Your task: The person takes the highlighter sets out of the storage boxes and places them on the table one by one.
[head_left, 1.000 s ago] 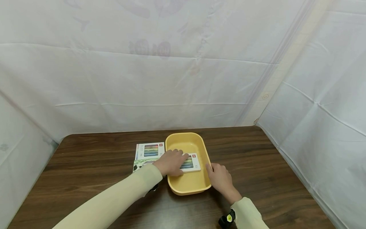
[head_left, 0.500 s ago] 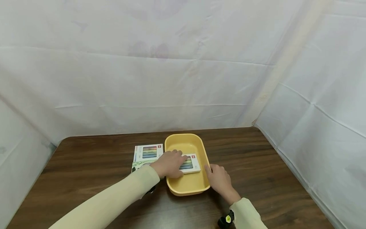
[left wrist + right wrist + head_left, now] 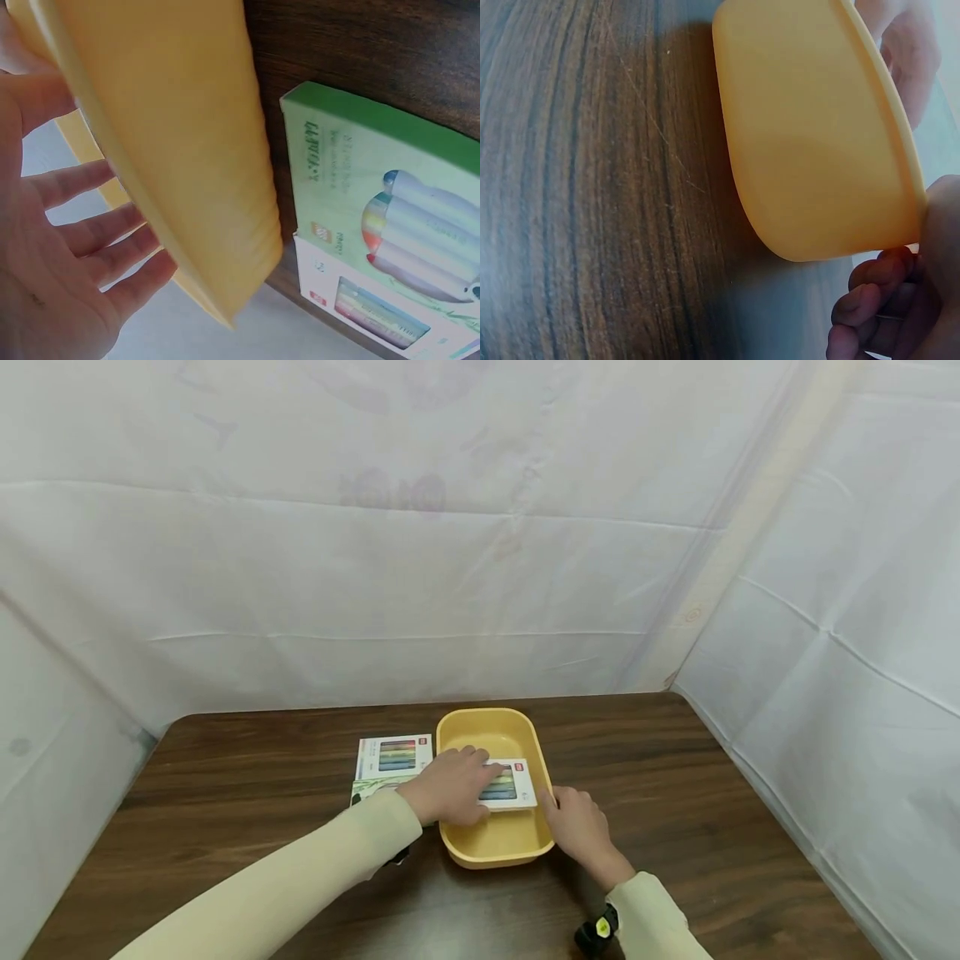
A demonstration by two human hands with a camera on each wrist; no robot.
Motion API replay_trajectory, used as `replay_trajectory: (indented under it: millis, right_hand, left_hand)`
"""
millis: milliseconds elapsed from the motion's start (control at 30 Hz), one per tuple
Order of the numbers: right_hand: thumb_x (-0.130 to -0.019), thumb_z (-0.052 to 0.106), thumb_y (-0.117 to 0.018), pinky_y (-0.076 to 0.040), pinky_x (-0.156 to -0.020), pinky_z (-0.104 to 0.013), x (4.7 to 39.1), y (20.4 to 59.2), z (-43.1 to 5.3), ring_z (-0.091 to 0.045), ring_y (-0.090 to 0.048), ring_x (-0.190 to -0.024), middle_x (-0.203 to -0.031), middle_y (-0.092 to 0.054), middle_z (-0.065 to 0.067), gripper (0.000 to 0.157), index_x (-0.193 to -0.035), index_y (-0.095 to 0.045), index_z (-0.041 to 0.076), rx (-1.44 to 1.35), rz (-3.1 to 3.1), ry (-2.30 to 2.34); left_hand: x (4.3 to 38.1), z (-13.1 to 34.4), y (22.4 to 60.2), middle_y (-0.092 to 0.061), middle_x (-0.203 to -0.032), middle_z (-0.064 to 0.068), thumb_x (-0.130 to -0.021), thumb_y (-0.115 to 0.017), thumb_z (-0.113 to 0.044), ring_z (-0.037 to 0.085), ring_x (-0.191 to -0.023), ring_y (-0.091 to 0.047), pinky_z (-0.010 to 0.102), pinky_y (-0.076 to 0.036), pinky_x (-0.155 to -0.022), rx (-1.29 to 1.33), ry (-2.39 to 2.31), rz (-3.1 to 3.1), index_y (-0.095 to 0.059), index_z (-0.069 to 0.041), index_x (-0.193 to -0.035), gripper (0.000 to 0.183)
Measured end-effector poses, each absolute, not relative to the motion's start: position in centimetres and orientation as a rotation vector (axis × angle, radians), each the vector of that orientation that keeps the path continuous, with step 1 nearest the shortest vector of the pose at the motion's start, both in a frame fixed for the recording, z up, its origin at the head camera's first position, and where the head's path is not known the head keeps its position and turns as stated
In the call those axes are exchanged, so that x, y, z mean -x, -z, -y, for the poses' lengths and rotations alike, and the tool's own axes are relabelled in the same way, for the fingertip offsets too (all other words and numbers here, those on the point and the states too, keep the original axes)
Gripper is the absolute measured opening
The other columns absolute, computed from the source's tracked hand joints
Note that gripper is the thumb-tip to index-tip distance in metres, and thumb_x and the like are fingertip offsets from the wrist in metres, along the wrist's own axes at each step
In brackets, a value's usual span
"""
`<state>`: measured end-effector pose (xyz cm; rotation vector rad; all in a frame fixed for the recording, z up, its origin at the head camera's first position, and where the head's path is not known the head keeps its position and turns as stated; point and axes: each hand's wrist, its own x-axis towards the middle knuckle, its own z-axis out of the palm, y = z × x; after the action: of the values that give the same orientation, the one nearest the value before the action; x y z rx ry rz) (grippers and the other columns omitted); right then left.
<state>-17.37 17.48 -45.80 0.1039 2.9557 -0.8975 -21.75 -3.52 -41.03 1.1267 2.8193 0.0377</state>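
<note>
A yellow plastic tray [image 3: 491,852] stands on the table, with a white marker box [image 3: 517,783] across its middle. My left hand [image 3: 450,783] reaches over the tray's left side and holds that box, thumb at its near edge and fingers at its far edge. The left wrist view shows the fingers past the tray's rim, while their contact with the box is hidden. My right hand [image 3: 577,827] grips the tray's right rim, thumb on top and fingers curled below, as the right wrist view [image 3: 885,300] shows.
Left of the tray lie another white marker box [image 3: 396,755] and a green panda-print marker box [image 3: 330,165], partly covered by my left sleeve. The dark wood table [image 3: 247,802] is bounded by white cloth [image 3: 375,568] behind and at the sides.
My left hand and the marker box have shifted slightly to the right inside the tray, closer to its right rim. My right hand keeps its grip on the tray.
</note>
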Motion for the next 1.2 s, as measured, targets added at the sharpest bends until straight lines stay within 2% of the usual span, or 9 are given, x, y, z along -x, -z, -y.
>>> replay_trajectory:
  millis: [267, 767, 1200]
  right_hand:
    - [-0.101, 0.033, -0.045, -0.035, -0.047, -0.027, 17.5, 45.9, -17.6, -0.014, -0.047, -0.051, -0.059, -0.050, -0.001, 0.036, -0.075, -0.062, 0.013, -0.101, -2.937, 0.888]
    - [-0.101, 0.034, -0.044, -0.033, -0.047, -0.028, 17.6, 46.0, -17.9, -0.015, -0.045, -0.050, -0.058, -0.048, -0.001, 0.040, -0.067, -0.055, 0.015, -0.115, -2.968, 0.868]
    - [-0.101, 0.032, -0.044, -0.034, -0.046, -0.027, 17.5, 45.3, -18.2, -0.015, -0.046, -0.049, -0.057, -0.048, -0.002, 0.040, -0.067, -0.053, 0.013, -0.136, -2.951, 0.896]
  left_hand:
    - [21.4, 3.4, 40.4, -0.054, -0.137, 0.008, -0.088, -0.061, -0.042, 0.025, -0.124, -0.051, 0.044, -0.042, -0.104, -1.163, -0.008, -2.837, -0.051, -0.021, -0.140, 0.056]
    - [20.9, 3.8, 39.8, -0.055, -0.135, 0.007, -0.088, -0.060, -0.048, 0.024, -0.122, -0.051, 0.044, -0.042, -0.104, -1.217, 0.063, -2.841, -0.050, -0.021, -0.140, 0.059]
    - [20.4, 4.7, 38.8, -0.054, -0.136, 0.008, -0.089, -0.060, -0.047, 0.025, -0.125, -0.049, 0.045, -0.039, -0.107, -1.208, 0.011, -2.825, -0.049, -0.020, -0.140, 0.059]
